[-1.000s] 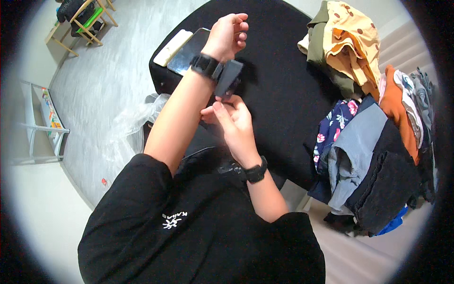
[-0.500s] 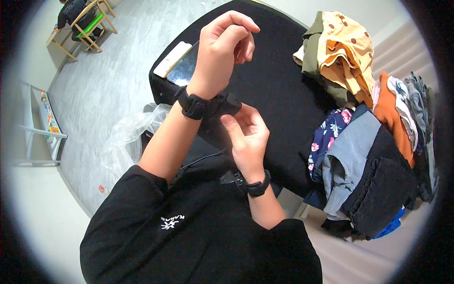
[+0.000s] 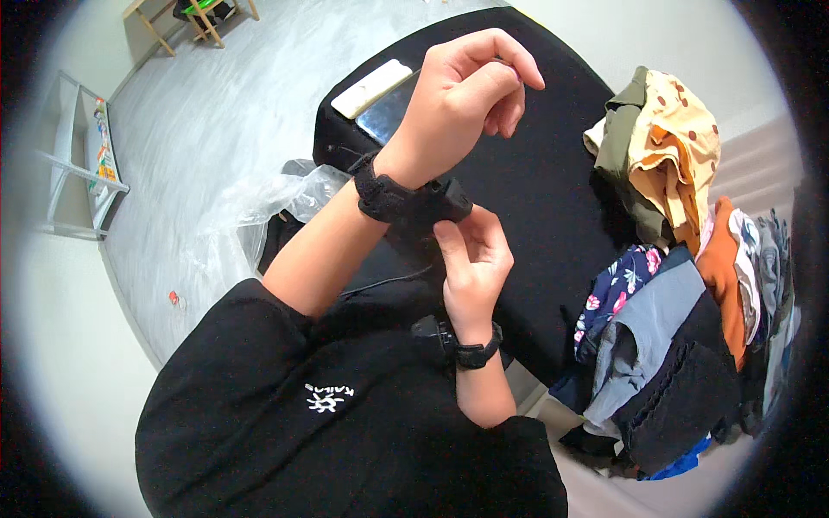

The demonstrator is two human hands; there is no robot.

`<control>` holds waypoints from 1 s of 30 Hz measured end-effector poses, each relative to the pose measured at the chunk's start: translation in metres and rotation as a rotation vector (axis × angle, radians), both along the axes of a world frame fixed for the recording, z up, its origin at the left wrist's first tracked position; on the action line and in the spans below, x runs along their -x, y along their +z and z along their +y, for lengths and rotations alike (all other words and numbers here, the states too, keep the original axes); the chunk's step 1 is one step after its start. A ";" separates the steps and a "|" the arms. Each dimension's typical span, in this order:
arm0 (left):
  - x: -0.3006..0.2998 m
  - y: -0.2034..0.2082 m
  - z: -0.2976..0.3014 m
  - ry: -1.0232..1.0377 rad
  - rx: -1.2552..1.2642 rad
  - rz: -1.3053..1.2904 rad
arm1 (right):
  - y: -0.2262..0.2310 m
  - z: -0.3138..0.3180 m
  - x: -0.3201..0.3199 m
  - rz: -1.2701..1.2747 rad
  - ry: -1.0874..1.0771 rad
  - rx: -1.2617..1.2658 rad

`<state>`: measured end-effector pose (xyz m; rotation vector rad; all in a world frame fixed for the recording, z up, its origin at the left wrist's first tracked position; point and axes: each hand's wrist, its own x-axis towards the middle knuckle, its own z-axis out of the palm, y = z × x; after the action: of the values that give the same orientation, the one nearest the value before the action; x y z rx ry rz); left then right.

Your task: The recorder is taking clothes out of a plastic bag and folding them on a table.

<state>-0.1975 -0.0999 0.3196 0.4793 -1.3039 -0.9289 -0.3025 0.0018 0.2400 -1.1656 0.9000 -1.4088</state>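
My left hand is raised over the black table with its fingers loosely curled in, and nothing shows in them. A black strap goes round my left wrist and carries a small black box-shaped device. My right hand grips that device from below, its thumb on the near side and its fingers partly hidden behind. Round my right wrist sits another black strap, with a similar small black device on its inner side. A thin black cable runs behind my forearms.
On the black tabletop lie a dark glossy phone-like slab and a white oblong object. Heaped clothes, including a yellow dotted garment and grey cloth, stand at right. A clear plastic bag lies left; a shelf stands farther off.
The view has shifted, so the table, clothes and both hands sit farther right and mostly lower. My right hand keeps its hold on the device at my left wrist.
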 end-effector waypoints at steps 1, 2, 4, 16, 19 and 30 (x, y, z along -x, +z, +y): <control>-0.004 -0.001 0.001 -0.024 0.001 0.019 | 0.000 0.001 -0.001 -0.007 0.025 0.020; -0.007 -0.002 0.002 -0.047 -0.005 0.033 | 0.001 0.002 -0.002 0.011 0.019 0.018; -0.012 -0.005 0.006 -0.066 0.010 0.023 | 0.004 0.004 -0.004 0.036 0.005 0.015; -0.070 -0.026 0.002 -0.048 -0.037 -0.297 | -0.029 -0.004 -0.007 0.646 0.553 0.018; -0.115 -0.032 0.006 0.092 -0.106 -0.396 | -0.062 -0.003 -0.010 0.961 0.784 0.169; -0.263 -0.081 0.064 0.541 -0.387 -0.663 | -0.121 -0.020 -0.032 0.977 0.943 -0.008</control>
<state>0.0651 -0.0358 0.2384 1.4564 -1.4586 -0.5680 -0.2705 -0.0185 0.1192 -1.9545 0.7735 -0.0196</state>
